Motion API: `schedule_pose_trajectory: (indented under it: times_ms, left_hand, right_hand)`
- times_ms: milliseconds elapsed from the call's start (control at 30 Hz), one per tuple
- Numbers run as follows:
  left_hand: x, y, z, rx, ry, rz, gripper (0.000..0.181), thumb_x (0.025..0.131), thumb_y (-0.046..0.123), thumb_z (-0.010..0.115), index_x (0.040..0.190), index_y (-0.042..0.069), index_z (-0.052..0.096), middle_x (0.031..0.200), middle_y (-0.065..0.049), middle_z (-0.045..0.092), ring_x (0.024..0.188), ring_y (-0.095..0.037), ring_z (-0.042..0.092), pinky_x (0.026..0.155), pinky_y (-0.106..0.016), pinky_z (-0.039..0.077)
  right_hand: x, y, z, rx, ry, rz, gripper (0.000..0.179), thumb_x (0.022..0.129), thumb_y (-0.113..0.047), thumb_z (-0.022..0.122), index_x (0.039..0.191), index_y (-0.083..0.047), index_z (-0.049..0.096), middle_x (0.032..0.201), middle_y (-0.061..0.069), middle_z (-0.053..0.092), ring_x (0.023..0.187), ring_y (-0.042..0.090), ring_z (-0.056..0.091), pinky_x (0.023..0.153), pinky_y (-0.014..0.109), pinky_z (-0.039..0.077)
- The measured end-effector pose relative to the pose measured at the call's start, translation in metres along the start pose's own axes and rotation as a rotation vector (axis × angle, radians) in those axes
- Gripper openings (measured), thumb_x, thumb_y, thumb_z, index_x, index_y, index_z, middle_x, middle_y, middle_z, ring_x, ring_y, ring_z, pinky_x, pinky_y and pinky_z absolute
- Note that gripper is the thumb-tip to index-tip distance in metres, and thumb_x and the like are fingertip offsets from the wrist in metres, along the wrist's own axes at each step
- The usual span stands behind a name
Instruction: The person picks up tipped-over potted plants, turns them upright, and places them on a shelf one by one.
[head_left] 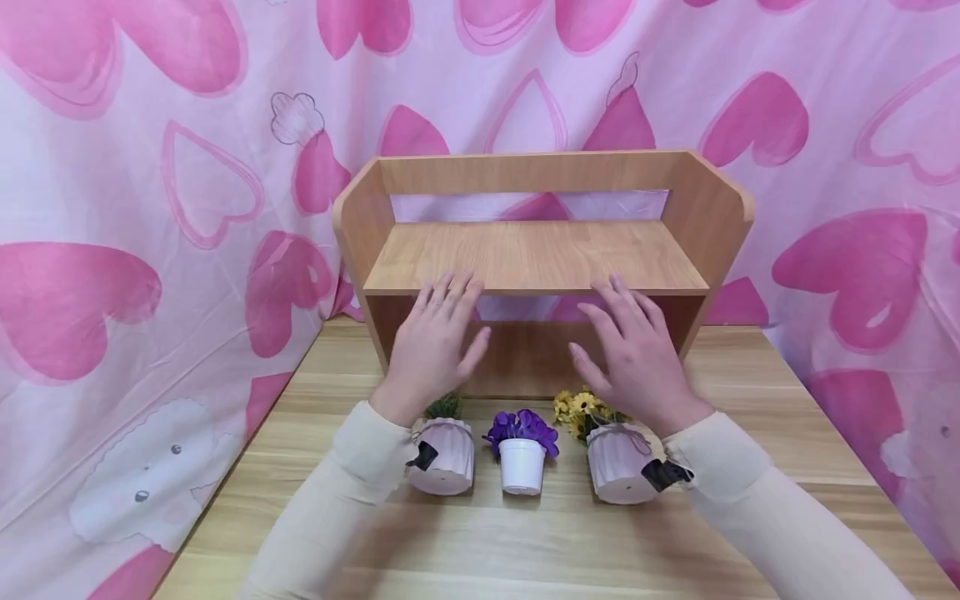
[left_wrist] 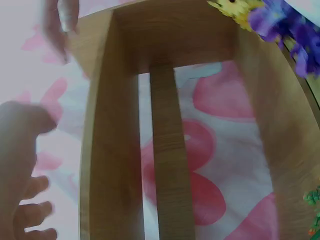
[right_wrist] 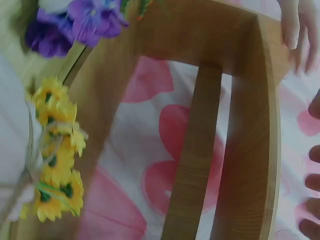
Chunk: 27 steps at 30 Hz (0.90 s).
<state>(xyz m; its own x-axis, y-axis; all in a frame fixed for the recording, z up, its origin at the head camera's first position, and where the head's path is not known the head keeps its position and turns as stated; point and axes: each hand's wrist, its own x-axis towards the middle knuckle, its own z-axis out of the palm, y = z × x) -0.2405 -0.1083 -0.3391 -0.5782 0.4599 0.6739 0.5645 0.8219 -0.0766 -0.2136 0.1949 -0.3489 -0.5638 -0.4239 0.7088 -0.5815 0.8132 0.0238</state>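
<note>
Both hands hover in front of a two-tier wooden shelf (head_left: 536, 254), fingers spread and nothing held. In the head view the left hand (head_left: 437, 346) overlaps the left part of the middle board's front edge. The right hand (head_left: 628, 354) overlaps that edge further right. Below the left wrist stands a ribbed pot (head_left: 444, 458) with green sprigs, partly hidden by the sleeve. A small white pot with purple flowers (head_left: 521, 458) stands in the middle. Under the right wrist is another ribbed pot (head_left: 618, 467) with yellow flowers (right_wrist: 57, 155), partly covered by the arm.
The shelf stands at the back of a wood-grain table (head_left: 540, 550). A pink heart-patterned curtain (head_left: 187, 167) hangs behind and along both sides. The shelf's side panels (head_left: 716, 225) rise above its middle board, and a back slat (head_left: 532, 173) runs across the top.
</note>
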Motion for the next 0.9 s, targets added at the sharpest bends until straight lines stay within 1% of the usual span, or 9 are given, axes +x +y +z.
schedule_pose_trajectory:
  times_ms: [33,67,100,167,233,367,567,700,900]
  left_hand:
    - [-0.001,-0.001,-0.001,-0.024,0.061,-0.014,0.058,0.105,0.035,0.064,0.153,0.003,0.056,0.152,-0.017,0.065,0.134,-0.037,0.068,0.115,-0.052,0.056]
    - [-0.001,-0.003,-0.003,-0.046,0.116,-0.034,0.052,0.104,0.031,0.065,0.147,0.002,0.062,0.136,-0.018,0.075,0.112,-0.035,0.078,0.097,-0.049,0.065]
    - [-0.002,-0.004,-0.004,-0.067,0.158,-0.058,0.047,0.103,0.028,0.066,0.142,0.001,0.065,0.123,-0.017,0.08,0.091,-0.031,0.08,0.079,-0.045,0.068]
    - [-0.004,-0.008,-0.009,-0.098,0.212,-0.115,0.041,0.102,0.025,0.067,0.135,0.001,0.069,0.107,-0.015,0.083,0.06,-0.024,0.069,0.05,-0.039,0.058]
    - [-0.005,-0.012,-0.014,-0.128,0.232,-0.171,0.038,0.102,0.024,0.068,0.133,0.001,0.07,0.1,-0.015,0.083,0.046,-0.02,0.053,0.038,-0.037,0.041]
    - [-0.008,-0.022,-0.022,-0.158,0.238,-0.285,0.038,0.102,0.025,0.068,0.133,0.002,0.07,0.107,-0.014,0.084,0.051,-0.027,0.061,0.043,-0.041,0.044]
    - [-0.015,-0.036,-0.028,-0.181,0.249,-0.434,0.04,0.101,0.028,0.069,0.132,0.003,0.071,0.102,-0.016,0.083,0.069,-0.042,0.073,0.058,-0.056,0.056]
    - [-0.021,-0.045,-0.029,-0.197,0.266,-0.495,0.041,0.101,0.03,0.069,0.131,0.001,0.071,0.103,-0.016,0.083,0.07,-0.041,0.073,0.061,-0.056,0.057]
    - [-0.028,-0.056,-0.029,-0.221,0.327,-0.578,0.041,0.102,0.028,0.069,0.13,-0.002,0.071,0.108,-0.019,0.083,0.088,-0.038,0.081,0.073,-0.058,0.059]
  right_hand:
    - [-0.001,0.0,-0.001,0.033,0.011,0.011,0.053,0.1,-0.036,0.065,0.138,0.001,0.064,0.154,0.026,0.058,0.148,0.047,0.051,0.122,0.064,0.042]
    - [-0.002,0.001,-0.001,0.061,0.015,0.027,0.049,0.099,-0.032,0.068,0.134,0.001,0.066,0.147,0.025,0.063,0.141,0.045,0.058,0.119,0.062,0.046]
    - [-0.004,0.001,-0.002,0.089,0.017,0.044,0.044,0.098,-0.028,0.07,0.131,0.002,0.068,0.141,0.023,0.067,0.134,0.043,0.062,0.115,0.061,0.05]
    - [-0.008,0.002,-0.002,0.129,0.009,0.081,0.038,0.097,-0.023,0.073,0.126,0.001,0.07,0.131,0.021,0.072,0.123,0.04,0.068,0.108,0.058,0.057]
    - [-0.012,0.004,-0.003,0.155,-0.006,0.118,0.034,0.097,-0.02,0.074,0.123,0.001,0.071,0.125,0.019,0.075,0.118,0.039,0.07,0.104,0.057,0.059]
    - [-0.021,0.007,-0.004,0.205,-0.065,0.221,0.032,0.098,-0.018,0.075,0.124,0.0,0.071,0.121,0.018,0.076,0.112,0.039,0.072,0.097,0.058,0.061]
    - [-0.035,0.009,-0.007,0.267,-0.192,0.405,0.035,0.104,-0.027,0.07,0.129,-0.003,0.07,0.126,0.019,0.075,0.115,0.04,0.071,0.097,0.061,0.06]
    - [-0.044,0.011,-0.007,0.285,-0.233,0.469,0.034,0.105,-0.029,0.069,0.128,-0.004,0.07,0.125,0.019,0.075,0.111,0.038,0.072,0.094,0.06,0.061]
    - [-0.057,0.016,-0.008,0.318,-0.287,0.541,0.038,0.106,-0.036,0.067,0.129,-0.006,0.07,0.125,0.019,0.075,0.115,0.039,0.07,0.099,0.061,0.058]
